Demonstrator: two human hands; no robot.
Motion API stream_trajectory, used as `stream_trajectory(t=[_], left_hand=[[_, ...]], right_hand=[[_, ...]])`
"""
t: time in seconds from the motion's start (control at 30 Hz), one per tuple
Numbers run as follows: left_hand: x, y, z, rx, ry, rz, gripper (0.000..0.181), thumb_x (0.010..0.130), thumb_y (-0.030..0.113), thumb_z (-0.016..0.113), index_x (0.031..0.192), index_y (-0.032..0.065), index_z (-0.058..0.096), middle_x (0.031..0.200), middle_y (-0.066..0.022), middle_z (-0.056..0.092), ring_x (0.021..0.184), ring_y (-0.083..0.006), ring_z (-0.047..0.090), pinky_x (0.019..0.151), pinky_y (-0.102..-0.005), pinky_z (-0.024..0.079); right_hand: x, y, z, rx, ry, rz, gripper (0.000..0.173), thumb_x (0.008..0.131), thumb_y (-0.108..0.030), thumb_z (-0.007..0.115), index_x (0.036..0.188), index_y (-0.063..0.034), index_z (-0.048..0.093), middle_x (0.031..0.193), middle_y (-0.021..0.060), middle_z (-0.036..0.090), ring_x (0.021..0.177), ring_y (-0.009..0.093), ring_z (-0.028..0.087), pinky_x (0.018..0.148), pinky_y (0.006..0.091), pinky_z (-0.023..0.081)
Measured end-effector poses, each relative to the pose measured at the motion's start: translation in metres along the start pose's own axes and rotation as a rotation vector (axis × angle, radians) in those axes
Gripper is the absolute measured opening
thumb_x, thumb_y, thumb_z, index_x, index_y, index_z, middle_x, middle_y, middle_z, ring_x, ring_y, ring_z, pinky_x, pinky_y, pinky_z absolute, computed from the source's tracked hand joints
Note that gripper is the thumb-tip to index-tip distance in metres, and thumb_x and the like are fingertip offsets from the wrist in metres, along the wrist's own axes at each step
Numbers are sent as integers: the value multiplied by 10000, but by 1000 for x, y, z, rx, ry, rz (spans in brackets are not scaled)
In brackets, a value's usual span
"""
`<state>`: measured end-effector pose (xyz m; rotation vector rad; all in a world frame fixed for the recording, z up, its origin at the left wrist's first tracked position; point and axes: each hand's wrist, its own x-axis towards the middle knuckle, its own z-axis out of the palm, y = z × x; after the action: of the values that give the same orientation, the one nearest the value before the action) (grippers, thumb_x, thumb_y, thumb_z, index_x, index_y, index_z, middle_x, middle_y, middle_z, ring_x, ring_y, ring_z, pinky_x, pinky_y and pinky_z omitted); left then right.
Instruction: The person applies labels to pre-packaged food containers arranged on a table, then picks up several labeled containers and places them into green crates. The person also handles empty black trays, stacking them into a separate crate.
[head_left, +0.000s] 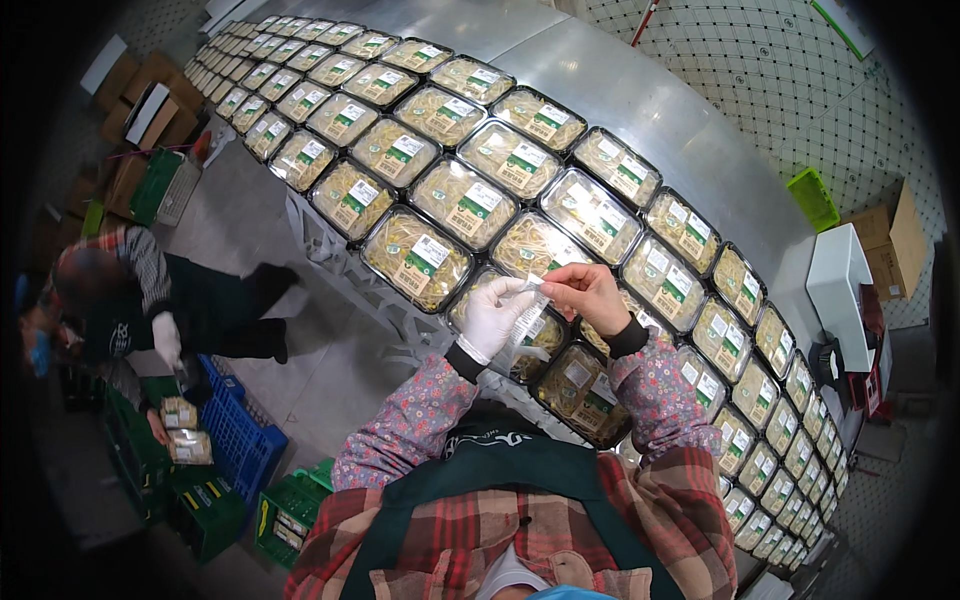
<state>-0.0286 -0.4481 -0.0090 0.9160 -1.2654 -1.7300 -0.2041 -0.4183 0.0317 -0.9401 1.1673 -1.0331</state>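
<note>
My left hand (487, 319), in a white glove, pinches a strip of white printed labels (527, 321) that hangs down toward my sleeve. My bare right hand (590, 295) meets it, thumb and fingertips closed at the strip's upper end. Whether a label is peeled loose there is too small to tell. Beneath both hands lie black plastic trays of bean sprouts under clear film, partly hidden. One such tray (418, 259) is left of my gloved hand, bearing a green and tan label. Nearest my apron is another sprout tray (577, 386), with an extra small white label.
Rows of sprout trays cover much of the steel table (600, 71). At left, a co-worker (187, 300) handles packs over green crates (202, 510) beside a blue plastic crate (240, 427). A white bin (840, 292) and a cardboard box (892, 247) stand at right.
</note>
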Motion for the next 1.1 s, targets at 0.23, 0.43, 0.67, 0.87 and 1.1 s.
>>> stream_trajectory(t=[0.23,0.43,0.67,0.87,1.1], left_hand=[[-14,-3,-17,102,3,-115,174,789,115,670,884,-14,600,767,-19,614,703,-62,566,628,-200,459],[-20,18,-12,-115,-14,-71,264,811,122,645,1012,-29,564,858,-42,611,761,-87,578,681,-218,472],[-34,18,-29,-62,-105,-200,201,843,101,593,996,-27,570,896,-39,617,769,-79,576,687,-206,472],[-52,29,-42,-169,-66,-195,147,859,92,560,962,-12,575,846,-56,621,654,-81,579,579,-214,477],[-73,0,-55,69,114,-120,175,824,132,636,740,0,559,692,-19,611,590,-54,550,533,-195,457]], right_hand=[[-9,17,14,20,100,-46,147,794,-100,654,880,17,628,637,-4,569,502,34,486,433,170,386],[-6,18,28,-55,85,-115,140,785,-134,665,827,-2,644,649,-7,590,523,27,489,439,166,369],[85,48,-41,-376,417,-157,204,722,-165,689,815,11,645,665,76,627,551,103,563,526,228,449],[74,11,-23,-1301,511,-47,386,688,-360,674,784,0,573,738,175,628,714,344,608,652,411,478],[-14,20,61,-171,-177,-18,170,805,-153,646,909,-23,614,706,12,604,482,23,488,397,157,381]])
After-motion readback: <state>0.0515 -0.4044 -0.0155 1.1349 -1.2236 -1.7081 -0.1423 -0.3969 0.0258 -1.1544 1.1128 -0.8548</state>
